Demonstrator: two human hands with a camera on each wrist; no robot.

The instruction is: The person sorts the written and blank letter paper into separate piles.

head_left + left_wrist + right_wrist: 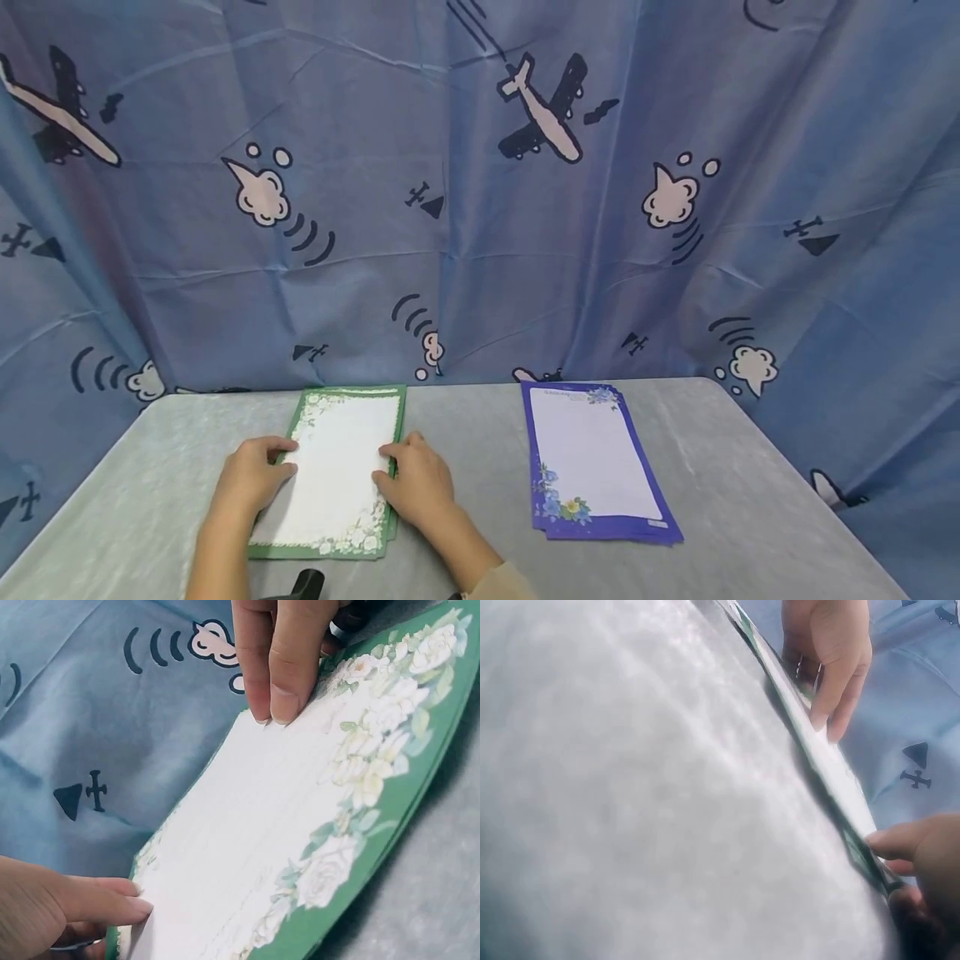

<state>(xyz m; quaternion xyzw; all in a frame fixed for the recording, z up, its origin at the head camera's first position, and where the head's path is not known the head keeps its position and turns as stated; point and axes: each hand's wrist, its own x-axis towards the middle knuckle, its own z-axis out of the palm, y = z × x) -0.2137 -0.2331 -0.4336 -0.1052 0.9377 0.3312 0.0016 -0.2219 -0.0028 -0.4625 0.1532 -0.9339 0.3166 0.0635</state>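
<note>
A stack of green-bordered letter paper (333, 475) with white flowers printed along its edges lies on the table, left of centre. My left hand (251, 477) grips its left edge. On the opposite edge my right hand (420, 482) pinches the sheets, as the right wrist view shows with the thumb (892, 840) on top and other fingers underneath. In the left wrist view the left fingertips (124, 904) lie on the white face near the edge. The sheets are slightly out of line at the right and lower right.
To the right lies a purple-bordered stack of flowered letter paper (596, 458), its sheets a little fanned at the bottom. A grey cloth covers the table (480, 533). Behind hangs a blue curtain (480, 208) printed with planes. A black object (307, 583) shows at the front edge.
</note>
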